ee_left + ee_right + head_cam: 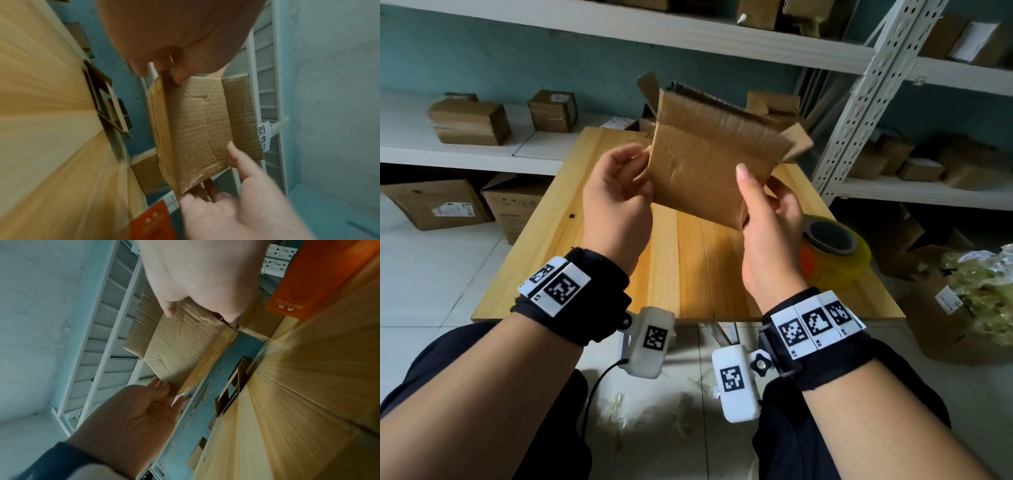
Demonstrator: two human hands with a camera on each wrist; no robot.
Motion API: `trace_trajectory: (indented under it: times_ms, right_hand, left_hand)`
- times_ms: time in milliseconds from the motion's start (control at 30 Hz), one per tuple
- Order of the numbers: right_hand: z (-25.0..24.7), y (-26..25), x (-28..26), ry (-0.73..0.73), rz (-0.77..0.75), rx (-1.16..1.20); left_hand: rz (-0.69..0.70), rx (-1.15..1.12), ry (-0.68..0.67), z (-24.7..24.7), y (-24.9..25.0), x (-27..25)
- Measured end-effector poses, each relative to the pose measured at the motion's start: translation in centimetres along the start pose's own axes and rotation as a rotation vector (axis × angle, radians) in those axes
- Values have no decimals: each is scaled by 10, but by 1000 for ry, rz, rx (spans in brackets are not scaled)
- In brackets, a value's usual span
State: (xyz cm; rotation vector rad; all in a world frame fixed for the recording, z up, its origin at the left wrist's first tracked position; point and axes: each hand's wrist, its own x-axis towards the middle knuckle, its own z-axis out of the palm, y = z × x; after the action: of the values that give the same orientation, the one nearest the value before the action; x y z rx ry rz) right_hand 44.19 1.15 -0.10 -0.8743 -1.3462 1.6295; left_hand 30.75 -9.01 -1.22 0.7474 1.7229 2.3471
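Note:
I hold a small brown cardboard box [715,154] up in the air above the wooden table [688,274]. It is taped, and its top flaps stand open. My left hand [645,166] pinches its left edge between thumb and curled fingers. My right hand [748,192] grips the lower right corner, thumb flat on the near face and fingers behind. In the left wrist view the box [195,126] hangs between my left hand's fingertips [176,76] and my right hand [236,186]. In the right wrist view the box [179,350] sits between my right hand [195,288] and my left hand [144,410].
A yellowish tape roll [832,246] with an orange part lies on the table's right side. White shelves [482,150] with several cardboard parcels run along the back and right. Larger boxes [438,205] stand on the floor at left, and a box of crumpled filler [983,284] at right.

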Motion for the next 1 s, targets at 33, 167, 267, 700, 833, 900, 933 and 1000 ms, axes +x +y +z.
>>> trace_trajectory:
  times_ms: [33, 167, 267, 700, 833, 900, 933, 1000]
  right_hand:
    - [1, 0, -3, -52, 37, -33]
    - [-3, 1, -2, -114, 90, -117]
    - [-1, 0, -2, -124, 88, -186]
    - [15, 10, -6, -172, 136, -282]
    - [14, 10, -1, -121, 96, -310]
    - [13, 7, -2, -130, 109, -341]
    - [12, 6, -2, -148, 119, -370]
    - [7, 6, 1, -179, 86, -439]
  left_hand:
    - [11, 78, -10, -2, -1, 1]
    - [-34, 307, 6, 0, -6, 1]
    - [-158, 278, 91, 7, -10, 1]
    - [-243, 199, 35, 17, -12, -7]
    - [-270, 230, 27, 19, -7, -10]
    - [-278, 252, 24, 20, -6, -10]
    - [-285, 256, 20, 19, -7, -10]
    - [-300, 257, 3, 18, -6, -9]
